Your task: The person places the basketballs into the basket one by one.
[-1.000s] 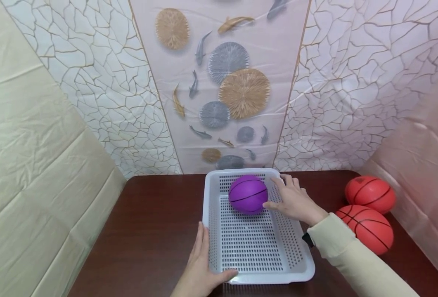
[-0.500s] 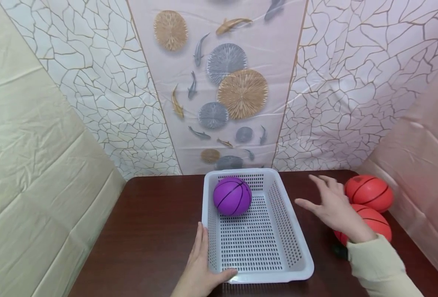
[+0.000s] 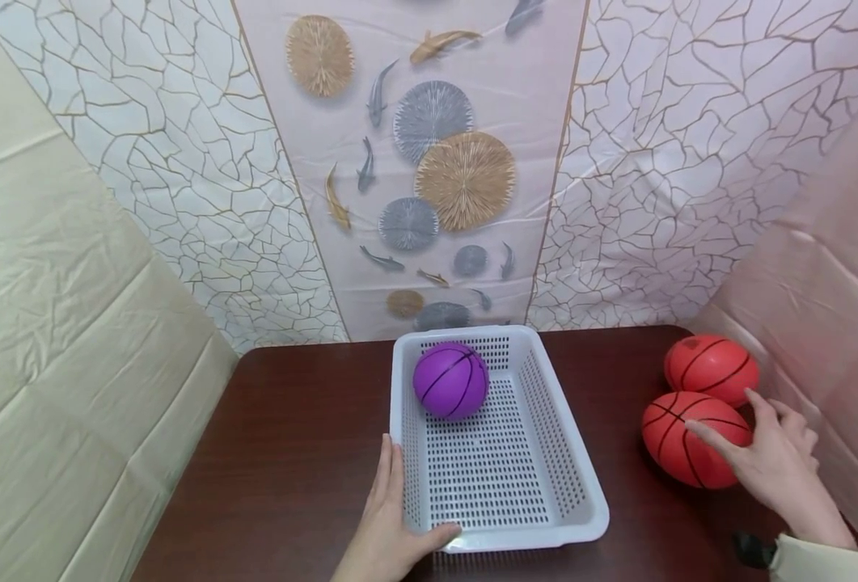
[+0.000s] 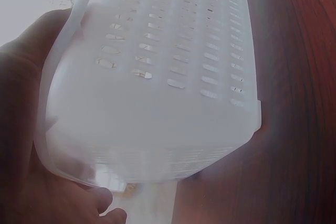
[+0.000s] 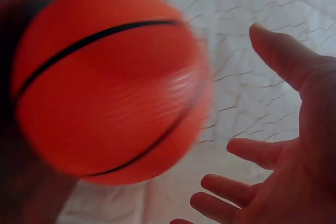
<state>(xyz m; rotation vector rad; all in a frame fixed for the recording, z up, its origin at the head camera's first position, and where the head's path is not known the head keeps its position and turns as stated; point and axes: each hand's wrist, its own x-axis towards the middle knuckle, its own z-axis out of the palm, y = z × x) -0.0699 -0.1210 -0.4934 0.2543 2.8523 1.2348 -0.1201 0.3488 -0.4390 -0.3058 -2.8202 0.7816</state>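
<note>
A white perforated plastic basket (image 3: pixel 505 540) stands on the table with a purple mini basketball (image 3: pixel 450 381) inside, in its far left part. My left hand (image 3: pixel 392 517) rests at the near left corner, fingers straight along the side and thumb on the front rim. The left wrist view shows the basket's wall (image 4: pixel 147 114) close up beside this hand. To the right, two red mini basketballs lie one behind the other: a nearer ball (image 3: pixel 691 444) and a farther ball (image 3: pixel 712 368). My right hand (image 3: pixel 778 461) spreads over the nearer ball's right side. In the right wrist view, a gap separates the fingers from a red ball (image 5: pixel 110 87).
The dark brown table (image 3: pixel 290 453) extends left of the basket and between it and the red balls. A patterned cloth backdrop (image 3: pixel 465 178) hangs behind the table. Padded fabric side walls (image 3: pixel 836 299) rise at both sides, the right one close to the red balls.
My right hand has left the purple ball and moved right to the near red ball. The purple ball has rolled left inside the basket. The left hand has stayed at the corner.
</note>
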